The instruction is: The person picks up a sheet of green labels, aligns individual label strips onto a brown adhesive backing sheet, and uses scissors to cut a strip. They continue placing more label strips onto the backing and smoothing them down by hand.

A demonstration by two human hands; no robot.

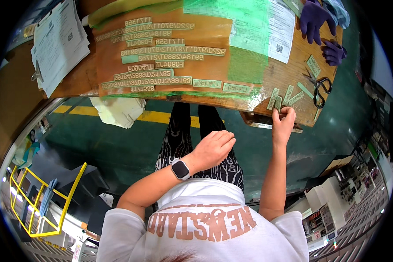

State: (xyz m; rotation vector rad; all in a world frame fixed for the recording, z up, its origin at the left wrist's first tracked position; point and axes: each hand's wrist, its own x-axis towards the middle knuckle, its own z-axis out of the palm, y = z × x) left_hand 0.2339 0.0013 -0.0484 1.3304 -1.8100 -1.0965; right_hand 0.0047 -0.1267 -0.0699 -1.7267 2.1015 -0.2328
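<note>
My right hand [284,120] is at the table's front edge, thumb and fingertips pinched on the end of a small green rubber printing plate [278,103]. Similar loose plates with raised mirrored characters lie around it, among them an upright one [273,98] and a slanted one [296,98]. In front of my body, away from the table, my left hand [212,149] is curled with its fingers together. The back of that hand hides whatever it may hold. Rows of mirrored-character plates [161,52] are laid on an orange-brown sheet [107,61], with a green mesh sheet [247,65] showing beside it.
Black-handled scissors [322,89] lie right of the loose plates. Purple gloves [313,22] rest at the far right, near a printed paper [281,30]. A clipboard with papers [59,48] is at the left. Pale crumpled material [118,110] hangs below the table's front edge.
</note>
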